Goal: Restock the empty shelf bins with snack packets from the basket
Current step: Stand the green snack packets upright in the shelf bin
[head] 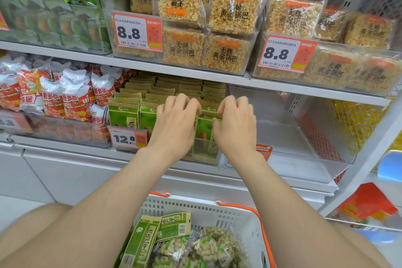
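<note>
Shelf bin (206, 155) holds green packets (124, 115); left hand (174, 122), right hand (237, 126) fingers (228, 102) grasp packet tops; clear bin (282, 137) beside, basket (195, 206) below.

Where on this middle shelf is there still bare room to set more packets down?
The clear plastic bin on the right is bare, between the green paper packets and the white mesh end panel. Crowded: the green packets' bin, where left hand and right hand grip, and the red-and-white bags beyond it.
</note>
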